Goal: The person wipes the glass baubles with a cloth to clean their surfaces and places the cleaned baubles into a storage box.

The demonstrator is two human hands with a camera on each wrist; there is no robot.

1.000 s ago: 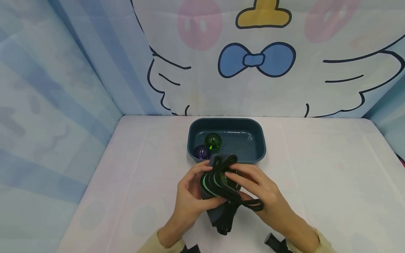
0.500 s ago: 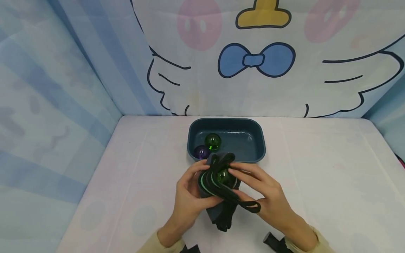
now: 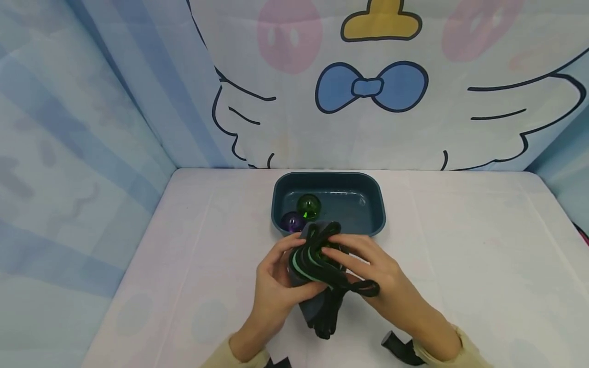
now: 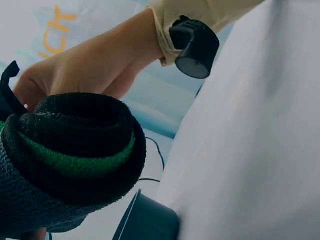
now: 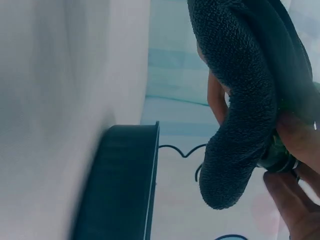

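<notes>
My left hand (image 3: 278, 286) holds a dark grey terry-fabric bundle (image 3: 313, 306) with black straps and green trim, raised above the near edge of the bin. In the left wrist view the bundle (image 4: 75, 150) is rolled, its green band showing between black layers. My right hand (image 3: 384, 278) is at the bundle's right side, fingertips on a green glass ball nestled among the straps. The right wrist view shows this green ball (image 5: 277, 152) pinched between thumb and fingers, partly hidden by the fabric (image 5: 240, 100). A strap loop hangs toward the right hand.
Just beyond the hands, a dark teal bin (image 3: 375, 204) stands on the pale table (image 3: 221, 255). Inside at its left lie another green ball (image 3: 309, 206) and a purple ball (image 3: 292, 221). A printed curtain (image 3: 368, 138) closes off the back.
My right hand first eased back a little, baring more of the green ball, then came forward over it again. The left hand keeps its hold on the bundle, nearly still.
</notes>
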